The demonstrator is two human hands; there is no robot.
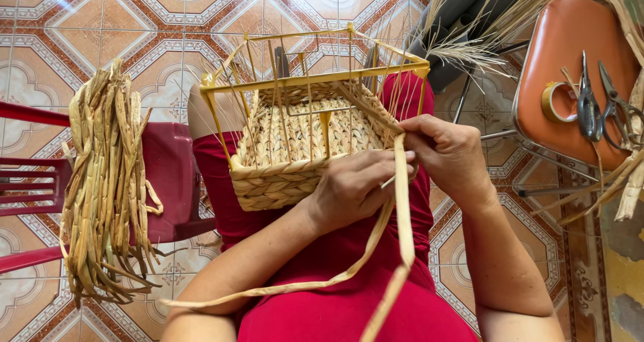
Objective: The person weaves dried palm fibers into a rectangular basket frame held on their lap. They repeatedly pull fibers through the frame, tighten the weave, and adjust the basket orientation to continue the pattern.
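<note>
Bare forearms, no sleeves or watch at either wrist. Left hand (350, 189) and right hand (448, 155): no rings visible. Red garment (335, 275) at 6 o'clock.

Below me I see a tiled floor (80, 26), glossy ceramic with an ornate repeating pattern in terracotta, cream and pale grey; daylight glints off it near the top left. On my left stands a dark red plastic chair (168, 174), its slatted arm and rails running out of frame, with a bundle of dried flat reeds (104, 181) draped over its edge. On my right is an orange-seated stool (570, 40) on thin metal legs, carrying a roll of tape (555, 102) and two pairs of scissors (604, 107). Behind it, grey plastic pipes (463, 20) lean beside loose straw.
</note>
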